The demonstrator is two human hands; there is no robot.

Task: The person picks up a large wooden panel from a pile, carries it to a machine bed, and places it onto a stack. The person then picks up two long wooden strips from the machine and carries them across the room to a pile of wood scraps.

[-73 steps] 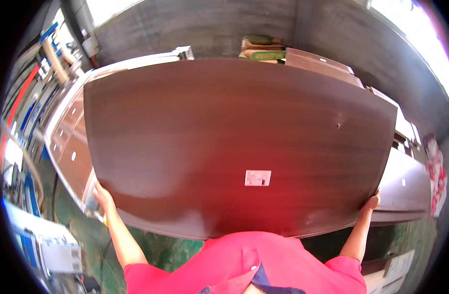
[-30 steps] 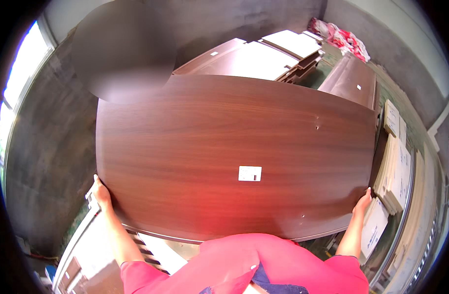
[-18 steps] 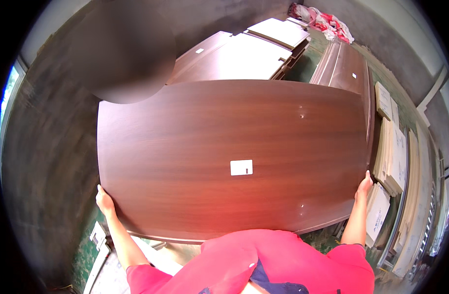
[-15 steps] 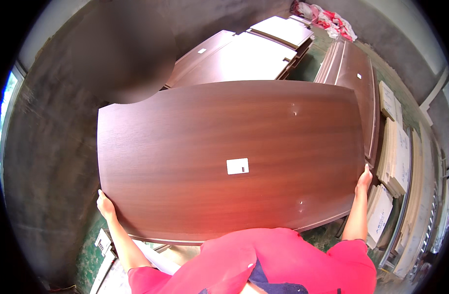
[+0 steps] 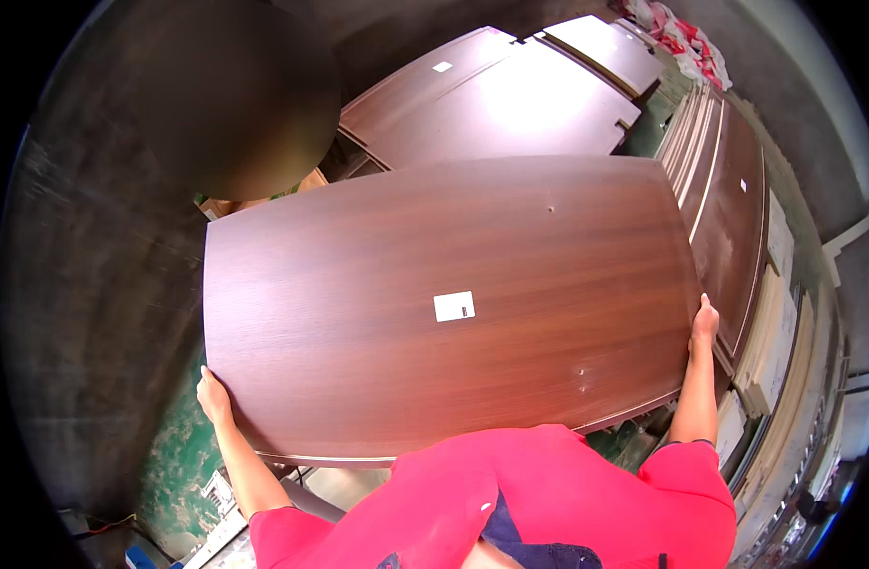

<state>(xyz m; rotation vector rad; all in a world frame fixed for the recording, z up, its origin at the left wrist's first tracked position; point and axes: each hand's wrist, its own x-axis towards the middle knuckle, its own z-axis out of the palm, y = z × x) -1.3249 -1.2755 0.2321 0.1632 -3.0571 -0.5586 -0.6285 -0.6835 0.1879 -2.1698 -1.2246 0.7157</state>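
Observation:
A large dark-brown wood-grain panel spans the middle of the view in front of my body. Its face bears a small white label and a few small holes. My left hand grips the panel's left edge near its lower corner, thumb up along the rim and the other fingers hidden beneath. At the right edge, my right hand is closed on the board in the same way, its fingers partly out of sight. The panel's near edge lies close against my red shirt.
Beyond it lies a stack of brown panels, shining in the light. More brown boards lean at the right, beside pale board stacks. Red-and-white plastic sheeting is in the far right corner. Green floor shows at lower left.
My view has turned left, so the background stacks sit farther right. The panel remains in both hands, and its right end appears slightly higher and nearer the leaning boards.

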